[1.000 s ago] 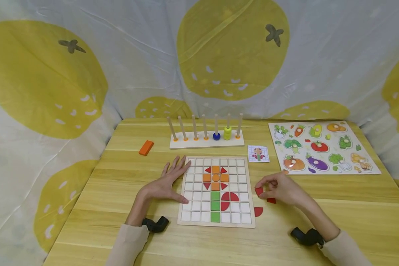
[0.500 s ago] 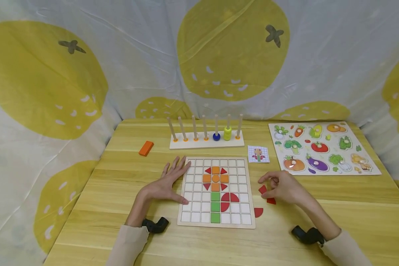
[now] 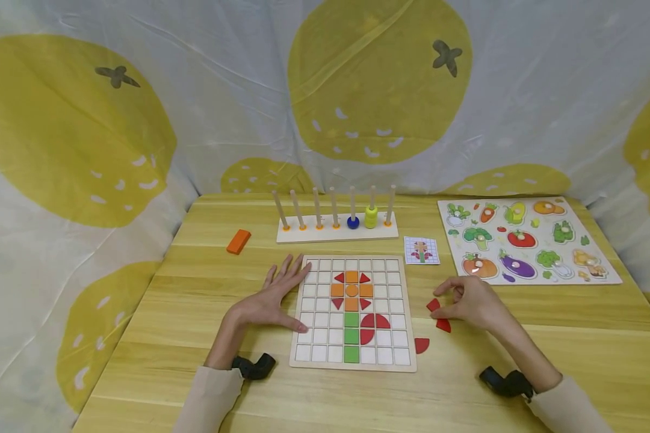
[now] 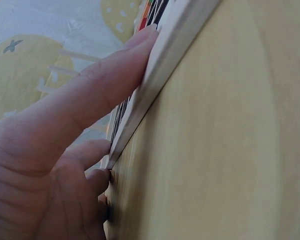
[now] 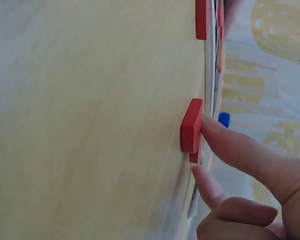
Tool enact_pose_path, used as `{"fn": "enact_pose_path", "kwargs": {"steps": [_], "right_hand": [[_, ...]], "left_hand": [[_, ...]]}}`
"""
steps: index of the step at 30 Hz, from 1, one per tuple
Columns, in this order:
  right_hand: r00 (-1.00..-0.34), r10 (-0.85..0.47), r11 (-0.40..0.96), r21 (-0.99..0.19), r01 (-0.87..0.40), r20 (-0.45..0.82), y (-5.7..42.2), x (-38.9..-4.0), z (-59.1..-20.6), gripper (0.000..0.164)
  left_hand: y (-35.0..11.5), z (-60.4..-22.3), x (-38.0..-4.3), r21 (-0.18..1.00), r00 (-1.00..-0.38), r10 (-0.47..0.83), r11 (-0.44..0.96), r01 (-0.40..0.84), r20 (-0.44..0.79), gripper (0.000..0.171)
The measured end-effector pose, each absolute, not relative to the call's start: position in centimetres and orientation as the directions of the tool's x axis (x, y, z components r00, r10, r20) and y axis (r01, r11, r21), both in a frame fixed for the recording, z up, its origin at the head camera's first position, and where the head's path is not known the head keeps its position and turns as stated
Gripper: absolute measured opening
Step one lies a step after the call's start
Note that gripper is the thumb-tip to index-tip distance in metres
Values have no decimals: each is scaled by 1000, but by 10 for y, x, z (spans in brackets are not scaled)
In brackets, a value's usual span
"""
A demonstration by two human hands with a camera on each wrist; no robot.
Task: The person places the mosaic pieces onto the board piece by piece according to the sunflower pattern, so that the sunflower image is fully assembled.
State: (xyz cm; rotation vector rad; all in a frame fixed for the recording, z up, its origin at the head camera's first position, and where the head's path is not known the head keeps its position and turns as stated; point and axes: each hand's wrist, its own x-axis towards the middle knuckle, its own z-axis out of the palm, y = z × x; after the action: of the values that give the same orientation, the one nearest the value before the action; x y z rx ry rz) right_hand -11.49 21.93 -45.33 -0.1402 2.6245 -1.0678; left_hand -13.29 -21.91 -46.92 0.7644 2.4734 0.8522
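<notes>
My left hand (image 3: pixel 273 300) lies spread at the left edge of the wooden grid board (image 3: pixel 325 368). Its thumb touches the board's side in the left wrist view. Orange squares, an orange circle, red triangles, green squares (image 3: pixel 351 337) and red quarter-circles (image 3: pixel 375 320) form a flower on the board. Right of it, my right hand (image 3: pixel 471 304) hovers low over two loose red pieces (image 3: pixel 433 305). In the right wrist view the thumb touches the nearer red piece (image 5: pixel 192 127), while the index fingertip stays apart from the thumb. Another red quarter-circle (image 3: pixel 422 345) lies near the board's right edge.
Behind the board stands a peg rack (image 3: pixel 336 234) with a blue bead and yellow-green beads. A small pattern card (image 3: pixel 421 250) lies to its right. The vegetable puzzle board (image 3: pixel 531 240) occupies the back right, and an orange block (image 3: pixel 239 241) sits at the left.
My right hand has shifted to the right, its index finger and thumb parting slightly. One loose red piece has slid rightward, closer to the other. The left hand keeps its place.
</notes>
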Motion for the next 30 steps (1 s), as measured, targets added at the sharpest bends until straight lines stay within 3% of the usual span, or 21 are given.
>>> {"fn": "enact_pose_path", "kwargs": {"steps": [12,24,30], "right_hand": [[-911,-309,622,-782,21,-271,220,-117,-456,29],[-906,-293,617,-784,65,-306,213,-117,-457,27],[-902,-323,631,-776,19,-285,211,-116,-458,24]], "left_hand": [[-220,-472,-134,658,-762,616,660,362,-199,128],[-219,-472,-134,664,-762,618,654,362,-193,128],[-219,-472,-134,667,-765,614,655,355,-195,128]]}}
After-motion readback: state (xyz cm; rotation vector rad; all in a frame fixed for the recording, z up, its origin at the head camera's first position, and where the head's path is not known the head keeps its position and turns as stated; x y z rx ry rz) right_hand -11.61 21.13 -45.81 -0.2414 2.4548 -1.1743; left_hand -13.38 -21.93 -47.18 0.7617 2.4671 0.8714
